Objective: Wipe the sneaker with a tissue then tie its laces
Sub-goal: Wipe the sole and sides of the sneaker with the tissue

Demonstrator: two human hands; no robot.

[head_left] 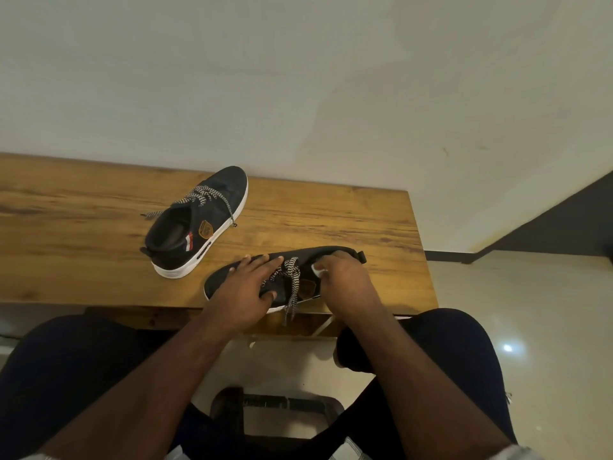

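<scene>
A dark sneaker [323, 255] with a white sole lies on its side at the near edge of the wooden table [83, 234], toe to the left, heel to the right. Its black-and-white laces [292, 287] hang loose over the table edge. My left hand [243, 290] lies over the toe part, fingers spread across the top and thumb under the side, holding the shoe steady. My right hand [345, 280] holds a small white tissue [319, 270] against the shoe's upper near the collar; only a corner of the tissue shows.
A second matching sneaker [195, 224] stands upright further back on the table, laces untied. The wall runs behind the table. The table's right edge [419, 247] drops to a tiled floor. My knees sit below the near edge, with a stool [275, 410] between them.
</scene>
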